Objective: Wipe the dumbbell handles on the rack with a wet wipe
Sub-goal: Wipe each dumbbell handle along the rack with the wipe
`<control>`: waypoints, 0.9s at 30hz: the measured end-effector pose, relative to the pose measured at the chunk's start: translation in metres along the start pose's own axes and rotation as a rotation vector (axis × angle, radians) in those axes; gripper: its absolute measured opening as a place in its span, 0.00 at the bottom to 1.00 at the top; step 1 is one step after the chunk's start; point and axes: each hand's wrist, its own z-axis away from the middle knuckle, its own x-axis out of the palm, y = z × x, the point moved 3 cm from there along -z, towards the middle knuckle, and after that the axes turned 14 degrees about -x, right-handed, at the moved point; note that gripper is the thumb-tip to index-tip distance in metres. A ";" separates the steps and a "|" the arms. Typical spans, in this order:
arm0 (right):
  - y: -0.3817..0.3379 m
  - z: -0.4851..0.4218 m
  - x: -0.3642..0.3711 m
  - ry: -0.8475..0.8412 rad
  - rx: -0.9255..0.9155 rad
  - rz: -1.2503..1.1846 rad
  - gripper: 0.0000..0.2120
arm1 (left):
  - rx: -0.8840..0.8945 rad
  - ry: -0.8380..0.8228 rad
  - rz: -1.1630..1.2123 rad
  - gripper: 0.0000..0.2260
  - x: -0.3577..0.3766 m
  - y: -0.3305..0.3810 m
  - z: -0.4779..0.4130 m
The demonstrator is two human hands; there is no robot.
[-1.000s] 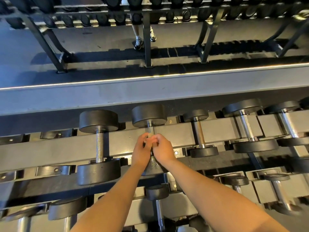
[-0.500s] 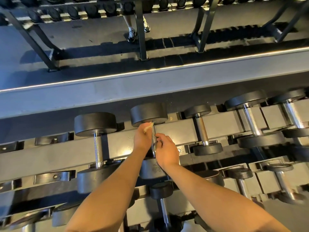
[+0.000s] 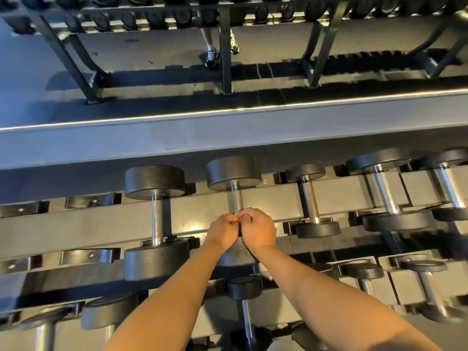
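The dumbbell I am working on lies across the top tier of the rack [image 3: 101,219], its knurled steel handle [image 3: 236,200] bare below the far black head [image 3: 233,173]. My left hand [image 3: 222,233] and my right hand [image 3: 258,230] meet at the near end of that handle, fingers curled round it from either side. Only a pale sliver of the wet wipe [image 3: 237,216] shows between the fingertips. Both hands cover the near head of this dumbbell.
A bigger dumbbell [image 3: 157,219] lies to the left, a smaller one [image 3: 309,198] to the right, and heavier ones [image 3: 385,196] further right. A lower tier holds more dumbbells [image 3: 245,287]. Beyond a grey ledge, a person's feet [image 3: 211,57] stand behind another rack [image 3: 225,46].
My left hand slid with the wipe from the far end of the handle down to the near end. It now meets my right hand there.
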 end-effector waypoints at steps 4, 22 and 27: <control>-0.003 0.004 -0.004 -0.034 -0.008 -0.079 0.13 | 0.036 0.043 0.104 0.11 -0.003 -0.007 0.022; -0.010 0.158 -0.034 -0.118 -0.010 -0.422 0.11 | -0.124 -0.113 0.891 0.10 0.047 -0.068 0.153; 0.010 0.210 -0.045 -0.101 0.070 -0.432 0.07 | -0.102 -0.111 0.828 0.10 0.081 -0.089 0.196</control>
